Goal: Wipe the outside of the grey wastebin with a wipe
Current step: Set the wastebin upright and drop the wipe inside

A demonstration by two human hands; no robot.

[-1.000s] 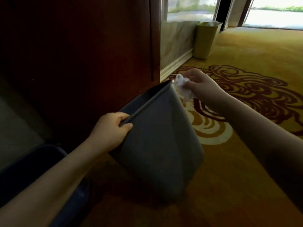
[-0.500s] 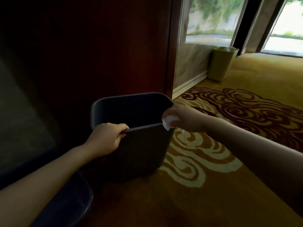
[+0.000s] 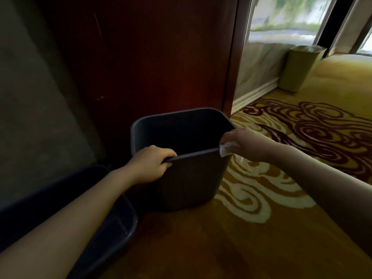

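The grey wastebin (image 3: 193,178) stands upright on the carpet in front of a dark wooden panel, its open mouth facing up. My left hand (image 3: 150,164) grips the near rim at its left end, fingers hooked over the edge. My right hand (image 3: 244,143) holds a crumpled white wipe (image 3: 226,148) pressed against the near right corner of the rim. The bin looks empty inside, though its depths are dark.
A second dark bin (image 3: 112,224) lies low at the left, under my left forearm. A yellowish-green bin (image 3: 300,69) stands by the window wall at the far right. Patterned yellow carpet (image 3: 271,198) spreads to the right. The wooden panel (image 3: 151,57) rises right behind the wastebin.
The wastebin went from tilted on its side to upright on the floor. My right hand with the wipe came down from the far corner onto the near right corner of the rim.
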